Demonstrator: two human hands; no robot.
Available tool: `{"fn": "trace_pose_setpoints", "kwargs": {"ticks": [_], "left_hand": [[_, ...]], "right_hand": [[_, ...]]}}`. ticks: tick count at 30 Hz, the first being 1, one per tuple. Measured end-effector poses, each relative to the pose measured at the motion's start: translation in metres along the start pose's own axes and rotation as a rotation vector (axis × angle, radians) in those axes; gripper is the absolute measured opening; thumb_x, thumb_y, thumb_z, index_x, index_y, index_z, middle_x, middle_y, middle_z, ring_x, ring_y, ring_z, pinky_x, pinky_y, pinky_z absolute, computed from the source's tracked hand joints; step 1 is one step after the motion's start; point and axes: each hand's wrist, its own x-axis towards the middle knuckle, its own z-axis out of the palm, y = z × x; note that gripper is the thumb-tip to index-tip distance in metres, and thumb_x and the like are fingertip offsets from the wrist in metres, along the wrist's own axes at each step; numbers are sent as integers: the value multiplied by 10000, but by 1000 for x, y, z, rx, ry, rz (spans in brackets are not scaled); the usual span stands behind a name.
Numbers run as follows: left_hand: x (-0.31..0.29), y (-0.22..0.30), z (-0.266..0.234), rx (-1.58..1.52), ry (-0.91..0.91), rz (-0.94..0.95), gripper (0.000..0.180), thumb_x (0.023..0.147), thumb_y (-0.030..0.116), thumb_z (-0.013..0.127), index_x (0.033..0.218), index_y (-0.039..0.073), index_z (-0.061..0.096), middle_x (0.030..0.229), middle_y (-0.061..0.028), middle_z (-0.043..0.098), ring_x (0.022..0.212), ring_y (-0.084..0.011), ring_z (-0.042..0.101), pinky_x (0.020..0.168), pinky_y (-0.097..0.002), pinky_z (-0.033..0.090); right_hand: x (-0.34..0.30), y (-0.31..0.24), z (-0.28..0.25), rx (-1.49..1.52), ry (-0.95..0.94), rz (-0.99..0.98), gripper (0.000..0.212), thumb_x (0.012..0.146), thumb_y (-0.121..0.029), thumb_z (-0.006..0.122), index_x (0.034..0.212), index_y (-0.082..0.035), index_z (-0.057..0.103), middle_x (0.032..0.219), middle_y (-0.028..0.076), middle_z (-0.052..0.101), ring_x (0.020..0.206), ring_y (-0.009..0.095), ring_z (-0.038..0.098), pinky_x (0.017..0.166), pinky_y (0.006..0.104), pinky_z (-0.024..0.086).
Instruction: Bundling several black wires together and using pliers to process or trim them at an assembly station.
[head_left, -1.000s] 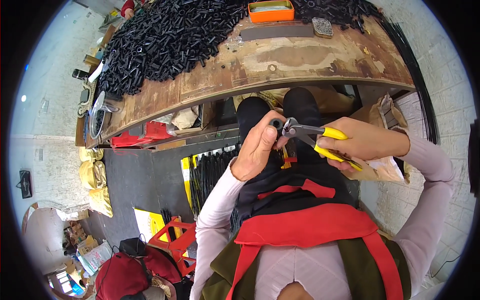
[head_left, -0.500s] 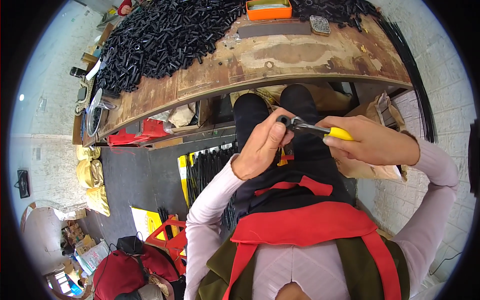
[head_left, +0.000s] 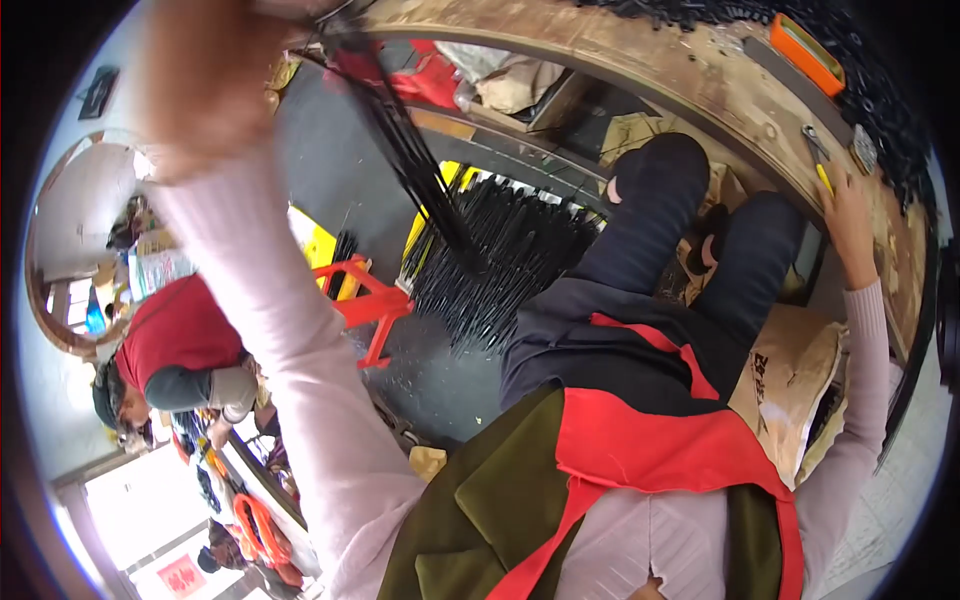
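Observation:
My left hand (head_left: 215, 80), smeared by motion, is raised at the upper left. A bundle of long thin black rods (head_left: 400, 150) hangs slanting down from its fingers, lower ends over the rods on the floor. At the far right my right hand (head_left: 852, 215) rests at the workbench edge, its fingers closed at the yellow handle of a pair of pliers (head_left: 822, 165). The metal jaws of the pliers point away, over the wooden top.
Many black rods (head_left: 500, 250) lie on the floor beside a red plastic stool (head_left: 365, 300). On the workbench (head_left: 700, 70) stand an orange box (head_left: 805, 55) and a pile of black parts (head_left: 885, 115). Another person (head_left: 180, 340) bends over at the left.
My hands have parted: the left swung up and left and now has the rod bundle, the right carried the pliers to the bench. The view has turned left.

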Motion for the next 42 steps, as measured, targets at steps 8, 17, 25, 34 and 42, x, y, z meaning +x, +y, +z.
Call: {"fn": "trace_pose_setpoints", "kwargs": {"ticks": [8, 17, 25, 34, 42], "left_hand": [[-178, -287, -41, 669, -55, -644, 377, 1026, 312, 407, 1004, -5, 609, 677, -79, 542, 600, -177, 525, 567, -328, 413], [-171, -383, -25, 836, 30, -395, 333, 968, 235, 529, 1225, 38, 606, 998, -229, 628, 894, -357, 624, 832, -408, 494], [-105, -240, 162, 242, -423, -246, 240, 1003, 78, 471, 1132, -33, 641, 975, -91, 641, 871, -156, 630, 809, -272, 495], [-126, -228, 249, 53, -721, -355, 217, 992, 47, 489, 1121, -41, 640, 968, -98, 641, 875, -162, 651, 796, -262, 504], [-121, -234, 259, 15, -692, -563, 234, 1003, 65, 485, 1148, -45, 632, 983, -95, 651, 884, -155, 647, 816, -260, 505]], "right_hand": [[-23, -8, -8, 185, 52, -320, 330, 948, -131, 571, 1260, -26, 561, 1252, 183, 538, 1183, 354, 503, 997, 387, 397], [-46, -20, -56, 151, 67, -220, 303, 947, -130, 578, 1222, -2, 577, 1274, 183, 531, 1221, 357, 486, 1041, 389, 371], [-94, 7, -32, 97, 348, -186, 80, 818, -116, 631, 818, -49, 587, 791, 108, 517, 790, 284, 524, 720, 397, 459], [-165, 256, -34, -345, 360, 505, 122, 819, -167, 559, 800, -67, 626, 817, 136, 624, 820, 338, 612, 672, 456, 526], [-149, 326, -11, -455, 255, 883, 170, 698, -76, 635, 858, -33, 671, 855, 169, 684, 805, 369, 666, 685, 468, 529]]}}
